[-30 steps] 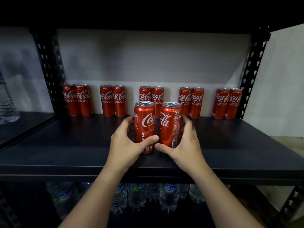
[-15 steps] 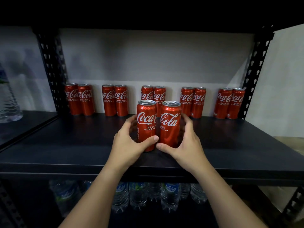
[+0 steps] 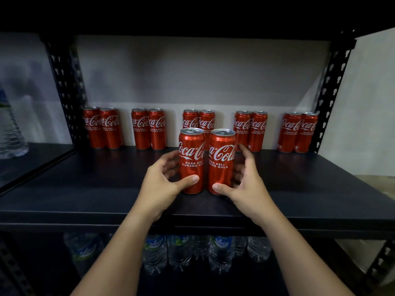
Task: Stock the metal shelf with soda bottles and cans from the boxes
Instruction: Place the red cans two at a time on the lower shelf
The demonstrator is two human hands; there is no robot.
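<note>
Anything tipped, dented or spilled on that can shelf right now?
Nothing stands out. The back-row cans stand upright in pairs, and the two front cans held by the left hand and right hand are upright, logos forward.

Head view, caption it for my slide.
Two hands set paired cola cans on the shelf.

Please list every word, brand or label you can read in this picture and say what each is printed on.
"Coca-Cola": white script on the two red front cans, left and right, and on the ten red cans in the back row.
"RASA ASLI KURANG GULA": small white print under the script on those cans.
Blue-green labels on the clear plastic water bottles on the shelf below: too blurred to read.
</note>
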